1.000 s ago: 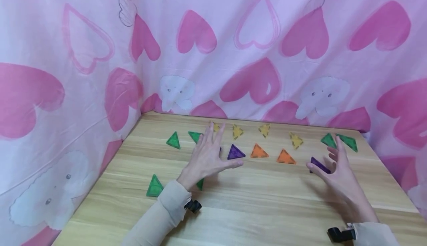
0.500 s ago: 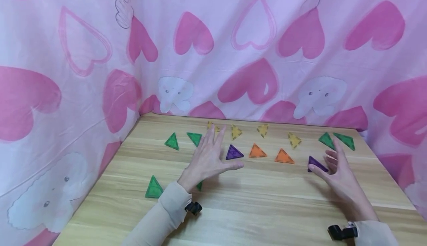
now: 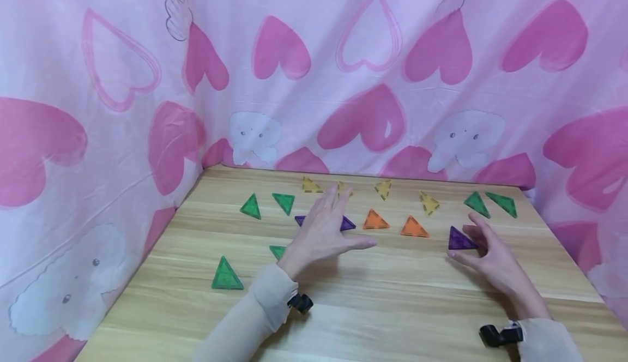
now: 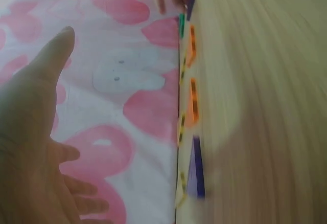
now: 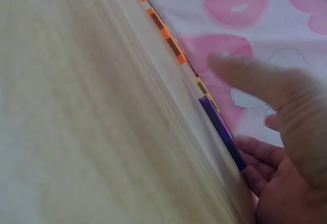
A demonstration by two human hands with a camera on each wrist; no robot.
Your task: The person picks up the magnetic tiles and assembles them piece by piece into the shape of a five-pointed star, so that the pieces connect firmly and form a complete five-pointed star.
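My left hand (image 3: 324, 231) hovers over the table with fingers spread and thumb pointing right. It partly covers two purple triangle tiles, one showing at its left (image 3: 300, 220) and one at its right (image 3: 348, 224). In the left wrist view nothing lies between that hand's thumb and fingers. At the right, my right hand (image 3: 495, 255) is at another purple triangle tile (image 3: 460, 239), thumb by its near side and fingers by its far side. The right wrist view has the fingertips (image 5: 250, 155) right at the tile's end, with the thumb raised apart from it.
Two orange triangles (image 3: 376, 219) lie between the hands. Several yellow triangles (image 3: 429, 203) line the back. Green triangles lie at back right (image 3: 501, 204), back left (image 3: 251, 207) and front left (image 3: 225, 275). A pink heart-print curtain (image 3: 363, 116) borders the wooden table (image 3: 392, 307).
My left hand has shifted right, uncovering the green tiles and a purple tile at its left. The right hand's fingers have come lower around the purple tile, which now shows more fully. The view shifts slightly.
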